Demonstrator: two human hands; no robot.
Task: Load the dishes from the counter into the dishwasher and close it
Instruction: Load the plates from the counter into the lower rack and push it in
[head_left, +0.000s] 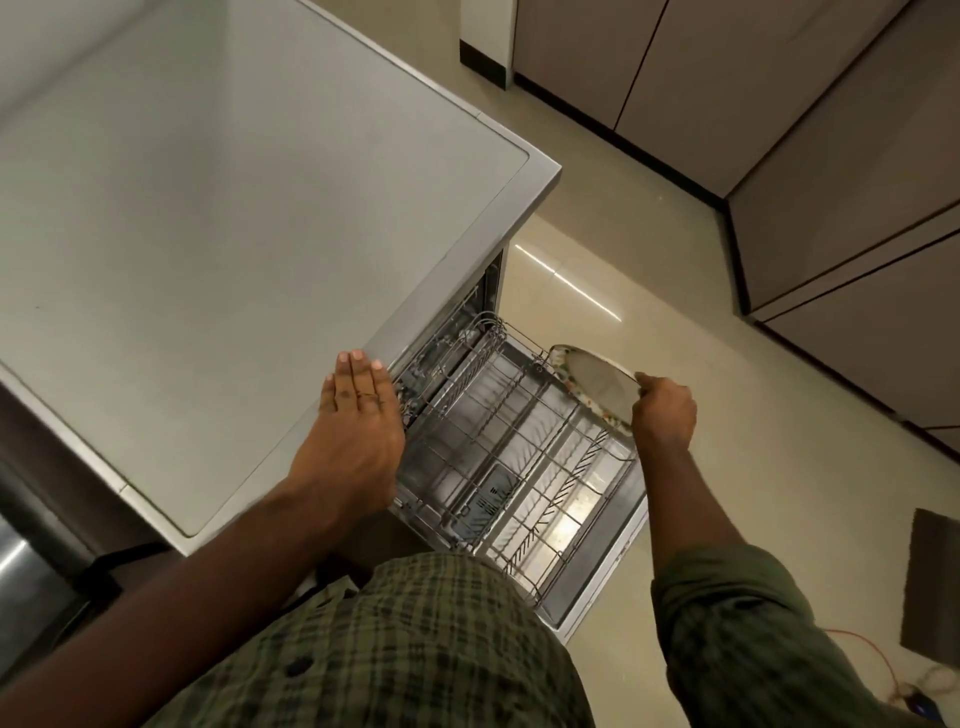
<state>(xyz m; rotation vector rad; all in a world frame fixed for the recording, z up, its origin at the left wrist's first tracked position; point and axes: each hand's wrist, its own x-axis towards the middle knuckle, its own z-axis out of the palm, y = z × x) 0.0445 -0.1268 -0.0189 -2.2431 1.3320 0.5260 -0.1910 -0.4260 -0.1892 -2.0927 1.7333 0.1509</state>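
No text, label, brand, number or sign can be read anywhere in this view.

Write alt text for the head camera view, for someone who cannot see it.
Seen from above, a person's right hand holds a floral-rimmed plate on edge over the far side of a dishwasher's pulled-out lower rack. Their left hand rests flat on the grey counter edge above it.

The right hand (664, 413) hides the plate's (592, 382) near rim.
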